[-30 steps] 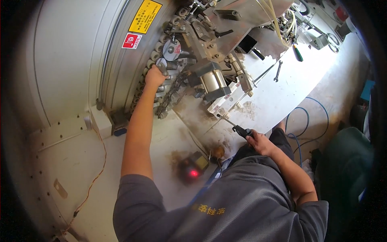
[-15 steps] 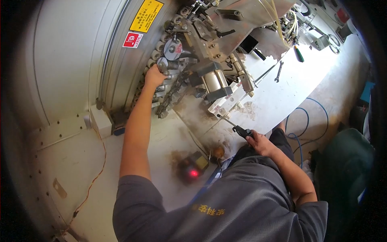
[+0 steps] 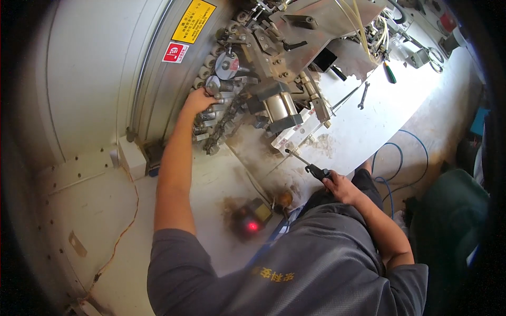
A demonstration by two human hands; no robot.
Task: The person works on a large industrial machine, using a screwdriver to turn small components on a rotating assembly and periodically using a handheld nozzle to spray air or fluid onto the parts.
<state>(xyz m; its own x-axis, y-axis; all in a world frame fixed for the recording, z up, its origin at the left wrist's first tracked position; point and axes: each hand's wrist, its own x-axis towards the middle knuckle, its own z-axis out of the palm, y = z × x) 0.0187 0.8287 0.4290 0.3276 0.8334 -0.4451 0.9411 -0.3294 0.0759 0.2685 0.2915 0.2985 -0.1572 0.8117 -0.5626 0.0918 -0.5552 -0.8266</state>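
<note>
My left hand [image 3: 197, 101] reaches up to a row of metal rollers and brackets [image 3: 221, 100] on the machine. Its fingers are bent around a small part there, which they mostly hide. Just above that hand sits a round metal disc [image 3: 213, 84], with a larger shiny disc [image 3: 227, 65] farther up. In my right hand [image 3: 341, 188], held close to my waist, is a black air blow gun [image 3: 318, 171]. The gun's thin nozzle points up and left, toward a light metal block [image 3: 296, 131] under the machine.
A metal cylinder block [image 3: 279, 108] juts from the machine over the white table [image 3: 390, 113]. A wrench [image 3: 363, 95] and a green-handled tool [image 3: 389, 72] lie on the table. A dark box with a red light [image 3: 252, 225] rests near my body. Blue hose [image 3: 402, 152] loops at right.
My left hand has shifted slightly left and down along the rollers, and the forearm has swung a little left. My right hand keeps the blow gun in nearly the same place.
</note>
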